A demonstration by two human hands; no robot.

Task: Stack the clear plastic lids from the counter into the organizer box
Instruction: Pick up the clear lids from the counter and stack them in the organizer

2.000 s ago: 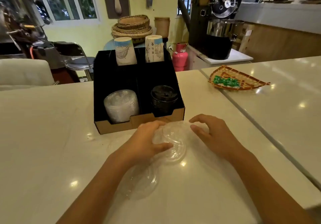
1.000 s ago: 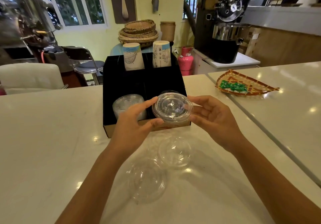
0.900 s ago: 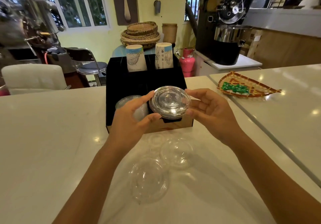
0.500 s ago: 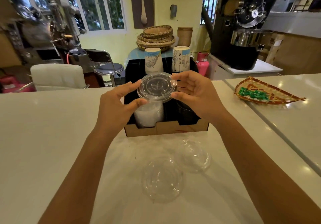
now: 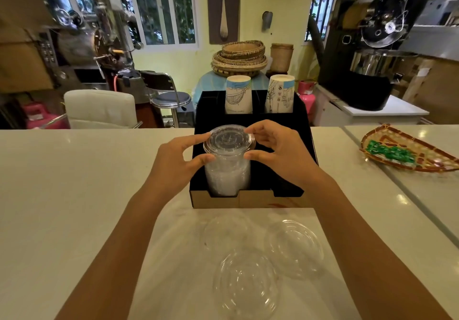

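A clear plastic lid (image 5: 229, 140) is pinched at its rim between my left hand (image 5: 177, 164) and my right hand (image 5: 277, 154). It sits level on top of, or just over, the stack of clear lids (image 5: 227, 176) in the front left slot of the black organizer box (image 5: 250, 199). Three more clear lids lie on the white counter in front of the box: one near me (image 5: 246, 283), one to the right (image 5: 294, 247), and a faint one (image 5: 227, 230) close to the box. My right wrist hides the front right slot.
Two paper cup stacks (image 5: 238, 94) (image 5: 280, 93) stand upside down in the box's back slots. A woven tray with green packets (image 5: 407, 149) lies on the counter at the right. A seam in the counter (image 5: 397, 183) runs diagonally there. Chairs and machines stand beyond the counter.
Both hands lifted one lid off the counter, carried it up and left over the box, and lowered it onto the clear lid stack. The camera view shifted closer to the box.
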